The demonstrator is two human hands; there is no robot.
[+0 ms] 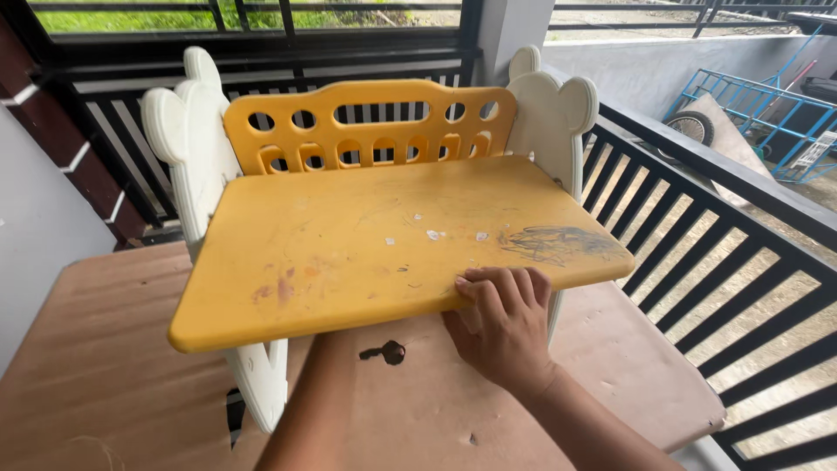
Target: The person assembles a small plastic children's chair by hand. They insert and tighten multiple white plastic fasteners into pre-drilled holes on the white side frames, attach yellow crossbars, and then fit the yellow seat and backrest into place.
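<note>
- Item: child's plastic bench (384, 249), yellow seat board and yellow slotted backrest (370, 126) between two cream side panels with rounded ear shapes. It is standing at the centre of the frame on a brown wooden table (105, 366), with the seat facing you.
- Right hand (501, 323): you are pressing it against the front edge of the yellow seat, lower centre-right of the frame, fingers curled up over the lip. The grip is narrow and closed on that edge; the thumb is hidden beneath.
- Left hand: only the forearm (323, 410) is showing, running up under the seat from the bottom of the frame. The hand itself is hidden, so its grip cannot be told.
- Seat condition: dark scribble (558, 244) at the right end, small pale sticker scraps (434, 235) near the middle, orange smears at the left. The surface is looking worn and probably slick.
- Handling note: you are holding well right of centre, so the left end is likely to dip; keeping the other hand under the board should balance it.
- Handling note: the side panels are resting on the table close to a dark hole (388, 352) in its top. Lifting clear would suit better than dragging.
- Surroundings: black railing (724, 262) running down the right of the frame, close to the table's edge; a blue metal frame (767, 109) lying beyond it at upper right.
</note>
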